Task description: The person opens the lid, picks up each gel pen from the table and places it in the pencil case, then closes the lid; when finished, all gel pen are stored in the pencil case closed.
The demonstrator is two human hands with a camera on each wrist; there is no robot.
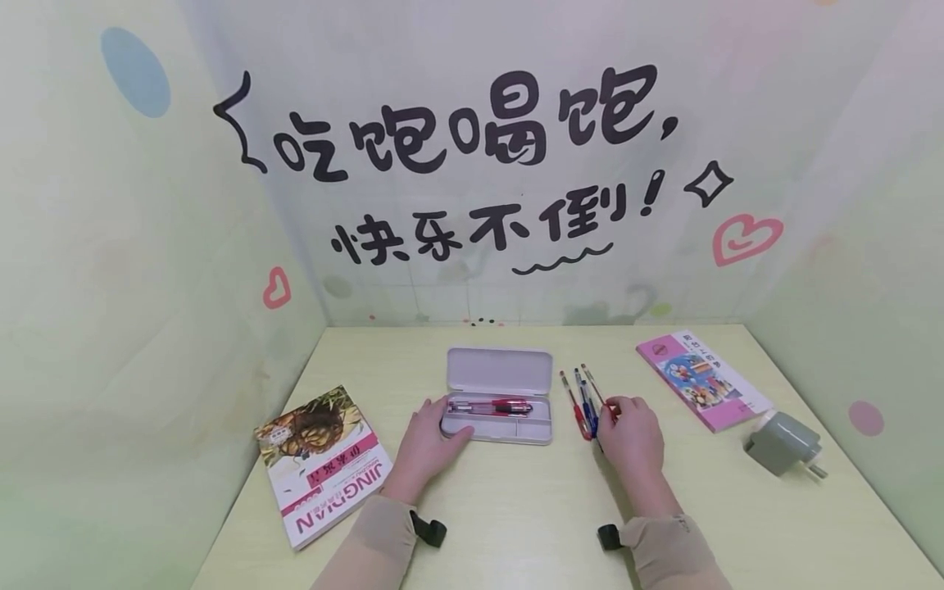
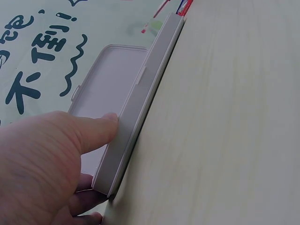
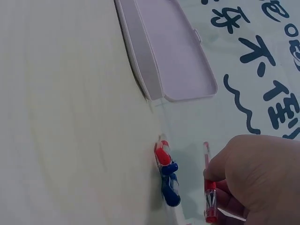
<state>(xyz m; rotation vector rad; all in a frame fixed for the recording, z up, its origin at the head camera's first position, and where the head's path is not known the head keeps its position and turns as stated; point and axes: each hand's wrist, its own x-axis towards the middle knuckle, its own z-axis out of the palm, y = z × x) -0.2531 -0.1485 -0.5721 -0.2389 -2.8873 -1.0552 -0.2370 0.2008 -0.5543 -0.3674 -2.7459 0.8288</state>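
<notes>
A lilac pencil case [image 1: 534, 428] lies with its lid [image 1: 500, 370] raised at the back. Pens with red parts [image 1: 509, 406] lie in its rear compartment. My left hand [image 1: 431, 438] grips the case's left end, the thumb against the front wall [image 2: 136, 108] and other fingers around the end. Right of the case, my right hand [image 1: 636, 430] pinches a red pen [image 3: 210, 199] between thumb and fingers. Beside that pen, red and blue pens [image 1: 583, 411] lie on the table; a blue one [image 3: 170, 190] shows in the right wrist view.
On the left is a book [image 1: 324, 467] with an insect picture on its cover. A pink-covered book [image 1: 696, 381] lies at the back right, with a grey-green cranked device [image 1: 785, 447], seemingly a pencil sharpener, in front. Printed walls [image 1: 472, 295] enclose the pale table [image 1: 516, 524].
</notes>
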